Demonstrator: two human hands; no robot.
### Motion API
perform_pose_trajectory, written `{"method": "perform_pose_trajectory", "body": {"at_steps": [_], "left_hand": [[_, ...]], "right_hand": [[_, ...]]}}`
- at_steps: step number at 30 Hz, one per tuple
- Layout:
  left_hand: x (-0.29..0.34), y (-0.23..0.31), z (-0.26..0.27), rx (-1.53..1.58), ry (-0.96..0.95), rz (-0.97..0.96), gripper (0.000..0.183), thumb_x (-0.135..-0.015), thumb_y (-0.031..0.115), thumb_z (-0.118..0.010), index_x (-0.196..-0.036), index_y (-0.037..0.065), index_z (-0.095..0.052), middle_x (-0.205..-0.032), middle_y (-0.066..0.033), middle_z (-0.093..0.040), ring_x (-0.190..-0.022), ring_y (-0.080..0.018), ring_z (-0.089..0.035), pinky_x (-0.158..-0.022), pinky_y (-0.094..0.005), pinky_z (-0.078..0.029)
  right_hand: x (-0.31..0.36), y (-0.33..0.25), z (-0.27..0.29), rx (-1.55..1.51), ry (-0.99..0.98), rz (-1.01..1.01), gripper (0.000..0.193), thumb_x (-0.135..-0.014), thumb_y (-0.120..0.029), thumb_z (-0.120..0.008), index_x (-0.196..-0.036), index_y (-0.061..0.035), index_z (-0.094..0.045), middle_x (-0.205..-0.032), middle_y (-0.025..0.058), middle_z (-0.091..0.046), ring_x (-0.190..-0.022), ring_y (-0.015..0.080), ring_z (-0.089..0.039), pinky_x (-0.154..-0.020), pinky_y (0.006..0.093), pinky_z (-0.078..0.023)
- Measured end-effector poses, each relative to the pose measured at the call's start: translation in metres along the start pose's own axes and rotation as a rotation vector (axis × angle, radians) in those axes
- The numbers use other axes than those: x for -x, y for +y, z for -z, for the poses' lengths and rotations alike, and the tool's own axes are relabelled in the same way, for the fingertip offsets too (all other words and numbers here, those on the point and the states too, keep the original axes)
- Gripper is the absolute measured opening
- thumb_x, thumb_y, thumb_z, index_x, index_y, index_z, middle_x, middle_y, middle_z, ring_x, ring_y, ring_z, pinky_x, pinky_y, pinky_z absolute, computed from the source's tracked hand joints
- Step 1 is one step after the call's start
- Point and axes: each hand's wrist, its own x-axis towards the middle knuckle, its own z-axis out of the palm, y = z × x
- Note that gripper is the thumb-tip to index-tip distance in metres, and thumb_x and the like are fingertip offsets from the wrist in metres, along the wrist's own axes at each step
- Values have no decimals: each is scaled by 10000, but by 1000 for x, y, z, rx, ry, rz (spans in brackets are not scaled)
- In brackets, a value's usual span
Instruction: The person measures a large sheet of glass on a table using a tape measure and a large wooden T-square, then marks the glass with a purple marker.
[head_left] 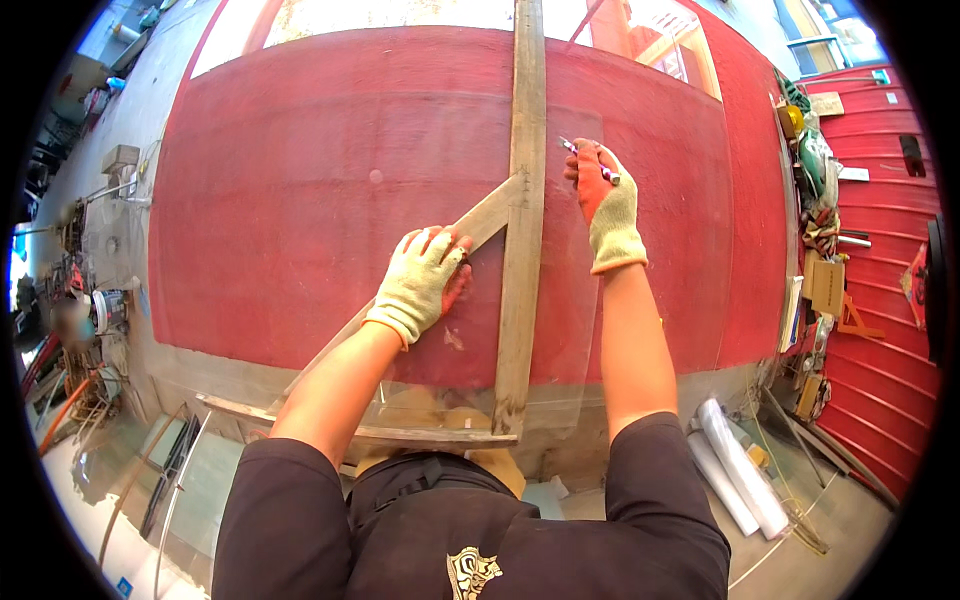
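Note:
A large wooden T-square (523, 270) with a diagonal brace lies over a clear glass sheet (568, 330) on the red tabletop. My left hand (420, 275), in a cream glove with an orange palm, grips the brace left of the long upright bar. Beyond the bar on its right, my right hand (605, 195), gloved the same way, is closed around a slim glass cutter (611, 177). The cutter's metal tip points up and left, near the bar's right edge. Whether the tip touches the glass, I cannot tell.
The T-square's crosspiece (380, 434) runs along the near table edge, close to my waist. Clear plastic-wrapped rolls (745, 470) lie on the floor at lower right. Assorted tools and a white bucket (108, 312) stand at left. More clutter, including a cardboard box (827, 287), lines the right.

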Motion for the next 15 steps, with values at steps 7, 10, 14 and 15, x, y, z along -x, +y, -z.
{"method": "perform_pose_trajectory", "body": {"at_steps": [7,10,14,15], "left_hand": [[3,-3,-4,-25,-13,20,462,-939,265,-725,-1371,113,-658,-1360,-122,-611,-1294,-326,-559,-1137,-499,-447],[6,-5,-5,-19,-28,38,463,-937,278,-727,-1370,127,-666,-1361,-103,-617,-1303,-309,-559,-1147,-490,-441],[5,-5,-5,2,-21,39,452,-935,272,-726,-1360,125,-675,-1375,-89,-616,-1305,-304,-566,-1155,-487,-437],[6,-6,-5,7,-22,40,450,-936,270,-724,-1359,125,-673,-1374,-90,-616,-1305,-304,-567,-1154,-488,-438]], "right_hand": [[-48,20,-24,278,14,125,340,-1091,-299,-653,-1179,14,-752,-876,18,-718,-778,87,-638,-720,264,-531],[-49,21,-37,241,-7,120,342,-1095,-279,-658,-1216,26,-753,-943,39,-753,-811,105,-683,-757,266,-563],[-66,25,-38,345,17,175,347,-1095,-278,-657,-1216,34,-746,-948,45,-754,-816,108,-685,-765,270,-567],[-71,25,-39,320,16,159,351,-1095,-282,-657,-1217,35,-744,-949,47,-753,-818,108,-686,-769,271,-568]]}}
